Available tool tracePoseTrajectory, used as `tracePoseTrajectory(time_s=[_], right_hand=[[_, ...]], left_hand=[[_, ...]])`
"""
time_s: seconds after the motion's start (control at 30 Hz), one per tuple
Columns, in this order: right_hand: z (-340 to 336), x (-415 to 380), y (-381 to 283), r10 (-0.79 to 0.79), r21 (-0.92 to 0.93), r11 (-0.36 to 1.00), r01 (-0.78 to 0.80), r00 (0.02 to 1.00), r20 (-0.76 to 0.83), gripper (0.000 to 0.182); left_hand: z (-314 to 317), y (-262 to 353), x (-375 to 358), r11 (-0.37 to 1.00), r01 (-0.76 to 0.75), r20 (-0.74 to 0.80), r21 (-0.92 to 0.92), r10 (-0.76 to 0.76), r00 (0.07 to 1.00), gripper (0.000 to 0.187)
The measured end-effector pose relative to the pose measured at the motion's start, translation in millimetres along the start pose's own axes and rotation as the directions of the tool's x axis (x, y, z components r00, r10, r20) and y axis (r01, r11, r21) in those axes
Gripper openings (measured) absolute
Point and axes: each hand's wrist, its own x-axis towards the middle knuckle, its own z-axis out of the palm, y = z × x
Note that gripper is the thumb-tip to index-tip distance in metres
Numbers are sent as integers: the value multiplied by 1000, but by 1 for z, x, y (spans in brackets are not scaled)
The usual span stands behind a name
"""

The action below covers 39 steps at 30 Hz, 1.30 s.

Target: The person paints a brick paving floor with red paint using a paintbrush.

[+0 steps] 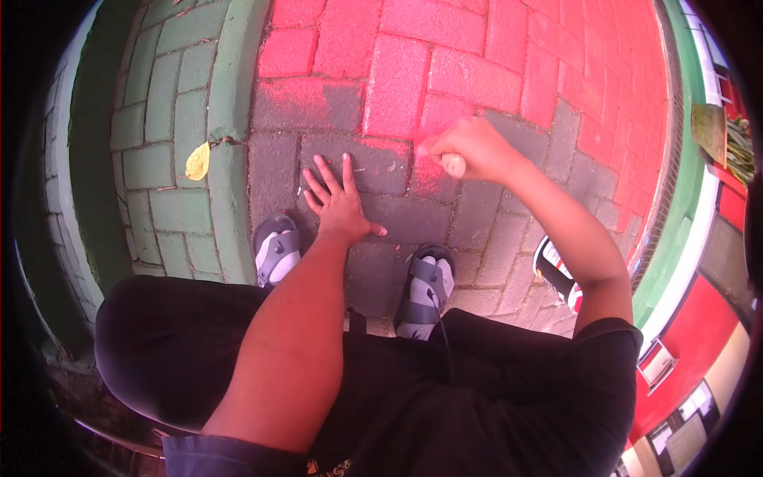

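Note:
My left hand [342,208] lies with its fingers spread on unpainted grey paving bricks [274,171], and nothing is in it. To its right, my right hand [469,151] is wrapped round a pale handle [453,164]. A pinkish-red brush end [429,137] shows blurred beside that fist, over a brick partly coated in red. Beyond both hands spread glossy red painted bricks [397,67]. The red has a ragged edge where it meets the grey bricks.
Green-painted bricks [181,159] and a green raised edge [233,79] run along the left, with a yellow leaf [198,161]. My sandalled feet [280,246] are below the hands. A paint can [554,266] stands at the right. Plants [739,151] are at the far right.

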Motion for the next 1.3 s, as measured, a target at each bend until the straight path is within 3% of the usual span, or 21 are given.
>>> tracePoseTrajectory(time_s=[0.03, 0.1, 0.2, 0.23, 0.3, 0.33, 0.43, 0.5, 0.53, 0.6, 0.63, 0.7, 0.83, 0.9, 0.93, 1.03, 1.13, 1.17, 1.23, 1.27, 1.3], right_hand=[[-2, 1, 1, 1, 4, 1000, -1, 1000, 3, 5], [-6, 5, 14, -8, 293, 952, 84, 968, -250, 7], [-13, 15, 35, 107, 108, 992, -69, 910, -400, 7], [-12, 16, 32, 104, 110, 992, -65, 910, -400, 7], [-11, 14, 23, -57, 82, 995, 63, 996, -72, 8], [-9, 16, 28, -54, 82, 995, 60, 996, -73, 8], [-11, 25, 42, 170, 394, 914, -90, 970, -173, 10], [-21, 27, 49, 153, 350, 936, -25, 927, -343, 12], [-19, 29, 47, 152, 352, 936, -23, 927, -342, 12], [-14, 31, 44, 91, 637, 771, -8, 991, -97, 12], [-14, 30, 44, 94, 638, 770, -12, 991, -95, 12], [-21, 31, 48, 340, 505, 849, -155, 891, -300, 21], [-24, 30, 52, 448, 397, 861, -317, 842, -300, 28], [-20, 24, 47, 625, 676, 661, -327, 739, -254, 30], [-24, 19, 48, 626, 670, 665, -330, 735, -260, 30], [-32, 2, 62, 547, 243, 836, -492, 782, -299, 32], [-44, -22, 83, 574, 696, 650, -304, 797, -188, 30], [-39, -20, 87, 576, 690, 653, -312, 796, -185, 30], [-24, -7, 84, 395, 744, 662, -91, 886, -243, 29], [-20, 2, 78, 333, 534, 826, -178, 919, -210, 28], [-18, 14, 69, 310, 414, 885, -212, 932, -186, 27]], left_hand=[[1, 0, -1, 1000, -10, -1, -6, 10, 1000, 164], [1, 1, -1, 1000, -11, 4, -8, 11, 1000, 164], [2, -2, 0, 1000, -9, -1, -15, 9, 1000, 165], [2, -2, 0, 1000, -20, -5, -14, 20, 1000, 165], [1, -1, 1, 1000, -9, 2, -7, 9, 1000, 165], [0, 0, 1, 1000, 2, 9, -2, -2, 1000, 164], [-1, 0, -1, 1000, -8, 9, -3, 8, 1000, 164], [1, 0, 1, 1000, -7, 7, -8, 7, 1000, 164], [2, -1, 1, 1000, -6, 8, -7, 6, 1000, 164], [2, -2, 0, 1000, -9, 4, -7, 9, 1000, 164], [2, -1, 0, 1000, -16, -6, -10, 16, 1000, 164], [1, 0, -1, 1000, -13, 4, -17, 13, 1000, 164], [-1, -2, -2, 1000, -21, -2, -20, 21, 1000, 163], [0, -1, -2, 1000, -19, 5, -17, 19, 1000, 162], [-1, -1, -1, 1000, -10, 6, -12, 10, 1000, 162], [-2, -2, -1, 999, -10, 22, -31, 11, 1000, 162], [-2, -4, -1, 999, -20, 16, -47, 21, 1000, 162], [1, -6, -2, 998, -25, 19, -55, 26, 999, 162], [5, -7, 1, 998, -42, -23, -51, 41, 999, 166], [5, -5, 2, 998, -51, -28, -49, 50, 998, 166], [4, -4, 1, 998, -39, -18, -46, 38, 999, 166]])
